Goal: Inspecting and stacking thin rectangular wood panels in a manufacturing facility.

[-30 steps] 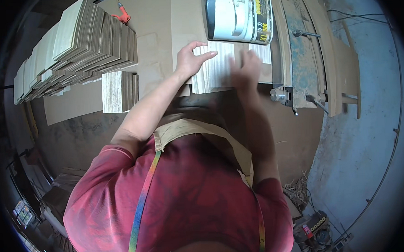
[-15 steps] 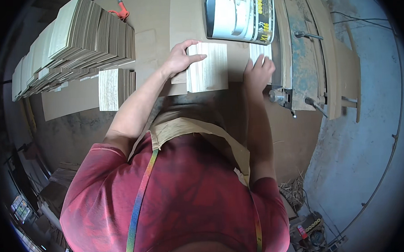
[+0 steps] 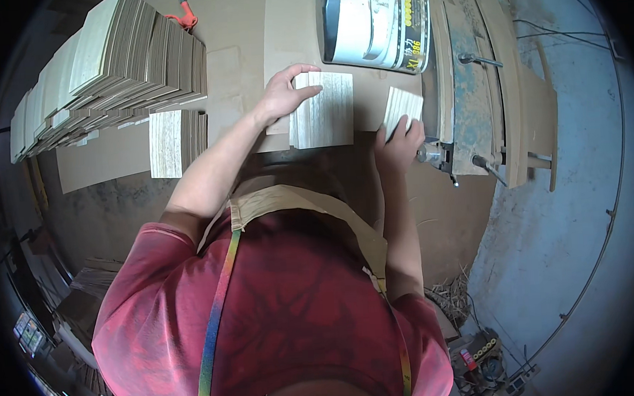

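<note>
My left hand [image 3: 284,96] grips the left edge of a stack of pale wood-grain tiles [image 3: 327,110] that lies on the brown worktable [image 3: 241,44]. My right hand [image 3: 400,142] holds a smaller bundle of the same tiles [image 3: 402,107] at its near edge, a short way to the right of the stack. The two piles are apart, with bare table between them. Both forearms reach up from my red shirt and tan apron.
A large fanned heap of tiles [image 3: 109,65] fills the table's left side, with a small neat stack [image 3: 176,141] below it. A metal machine [image 3: 372,23] stands just beyond my hands, with a worn bench and levers [image 3: 470,104] to the right. An orange tool [image 3: 186,17] lies far back.
The tile pile has been split: my left hand slid the bigger stack to the left, while my right hand drew a smaller bundle off to the right.
</note>
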The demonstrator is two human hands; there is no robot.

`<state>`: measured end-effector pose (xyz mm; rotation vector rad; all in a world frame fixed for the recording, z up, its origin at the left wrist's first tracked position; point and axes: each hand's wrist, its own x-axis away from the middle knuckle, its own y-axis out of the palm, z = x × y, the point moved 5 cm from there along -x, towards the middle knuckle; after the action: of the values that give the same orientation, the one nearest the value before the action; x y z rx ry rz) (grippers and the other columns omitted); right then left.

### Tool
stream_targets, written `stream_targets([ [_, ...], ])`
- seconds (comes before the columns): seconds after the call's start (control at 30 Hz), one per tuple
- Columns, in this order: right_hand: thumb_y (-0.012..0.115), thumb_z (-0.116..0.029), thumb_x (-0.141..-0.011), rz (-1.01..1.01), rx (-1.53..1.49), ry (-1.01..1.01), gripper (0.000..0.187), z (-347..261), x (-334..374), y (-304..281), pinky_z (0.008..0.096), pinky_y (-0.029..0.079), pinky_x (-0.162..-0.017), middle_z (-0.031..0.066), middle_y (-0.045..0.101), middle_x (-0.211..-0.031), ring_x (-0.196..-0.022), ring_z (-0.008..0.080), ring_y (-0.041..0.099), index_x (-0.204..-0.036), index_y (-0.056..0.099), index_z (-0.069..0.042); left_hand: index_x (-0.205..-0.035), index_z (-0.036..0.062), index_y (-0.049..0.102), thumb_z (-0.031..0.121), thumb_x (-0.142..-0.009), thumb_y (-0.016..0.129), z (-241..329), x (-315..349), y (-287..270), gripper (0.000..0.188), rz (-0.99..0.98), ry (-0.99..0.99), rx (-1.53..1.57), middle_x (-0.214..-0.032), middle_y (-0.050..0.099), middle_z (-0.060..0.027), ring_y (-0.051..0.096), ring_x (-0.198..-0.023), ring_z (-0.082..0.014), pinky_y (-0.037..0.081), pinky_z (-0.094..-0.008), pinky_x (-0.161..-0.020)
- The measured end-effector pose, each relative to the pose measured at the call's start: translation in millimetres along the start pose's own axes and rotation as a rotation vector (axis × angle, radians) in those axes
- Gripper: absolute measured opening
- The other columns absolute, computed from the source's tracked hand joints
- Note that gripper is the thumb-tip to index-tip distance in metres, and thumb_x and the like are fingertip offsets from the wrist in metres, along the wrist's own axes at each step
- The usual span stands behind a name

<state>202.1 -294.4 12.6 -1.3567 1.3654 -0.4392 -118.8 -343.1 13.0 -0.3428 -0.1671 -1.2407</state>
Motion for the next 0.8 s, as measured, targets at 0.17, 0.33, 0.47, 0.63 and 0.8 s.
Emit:
stream_targets([
  [0.17, 0.075, -0.012, -0.099, 0.092, 0.040, -0.120, 0.043, -6, -72, 43, 0.0547, 0.053, -0.108, 0.0292, 0.061, -0.142, -0.128, 0.0480, 0.058, -0.137, 0.066, 0.004, -0.122, 0.0098, 0.081, 0.030, -0.098, 0.088, 18, -4, 11, 0.033, -0.034, 0.002, -0.057, -0.117, 0.078, -0.0132, 0.073, -0.105, -0.0263, 0.059, -0.0385, -0.099],
  [0.33, 0.086, -0.032, -0.092, -0.414, -0.235, 0.043, 0.064, -85, -59, 20, 0.0513, 0.054, -0.104, 0.0287, 0.064, -0.139, -0.123, 0.0434, 0.061, -0.145, 0.067, 0.000, -0.126, 0.0101, 0.080, 0.025, -0.099, 0.085, 21, -9, 18, 0.031, 0.101, 0.021, -0.172, -0.123, 0.077, -0.0134, 0.073, -0.106, -0.0264, 0.059, -0.0380, -0.099],
  [0.47, 0.086, -0.033, -0.089, -0.199, -0.284, -0.002, 0.070, -95, 4, -15, 0.0562, 0.054, -0.104, 0.0302, 0.058, -0.147, -0.127, 0.0486, 0.058, -0.147, 0.064, 0.001, -0.126, 0.0098, 0.080, 0.023, -0.100, 0.085, 16, -5, 24, 0.030, 0.077, 0.034, -0.124, -0.123, 0.077, -0.0135, 0.073, -0.106, -0.0261, 0.059, -0.0371, -0.099],
  [0.63, 0.083, -0.026, -0.092, -0.051, 0.075, 0.035, 0.063, 0, 17, -7, 0.0569, 0.054, -0.106, 0.0303, 0.062, -0.141, -0.131, 0.0496, 0.057, -0.144, 0.064, 0.004, -0.124, 0.0091, 0.080, 0.022, -0.099, 0.086, -1, -5, 5, 0.029, -0.066, -0.012, 0.054, -0.116, 0.078, -0.0120, 0.073, -0.103, -0.0243, 0.059, -0.0348, -0.097],
  [0.8, 0.074, -0.016, -0.100, 0.073, 0.077, -0.095, 0.047, 2, -61, 38, 0.0544, 0.052, -0.110, 0.0287, 0.062, -0.140, -0.130, 0.0457, 0.057, -0.142, 0.065, 0.005, -0.122, 0.0080, 0.080, 0.022, -0.098, 0.087, 2, -6, 3, 0.029, -0.198, 0.019, 0.232, -0.105, 0.079, -0.0090, 0.073, -0.097, -0.0214, 0.059, -0.0331, -0.093],
])
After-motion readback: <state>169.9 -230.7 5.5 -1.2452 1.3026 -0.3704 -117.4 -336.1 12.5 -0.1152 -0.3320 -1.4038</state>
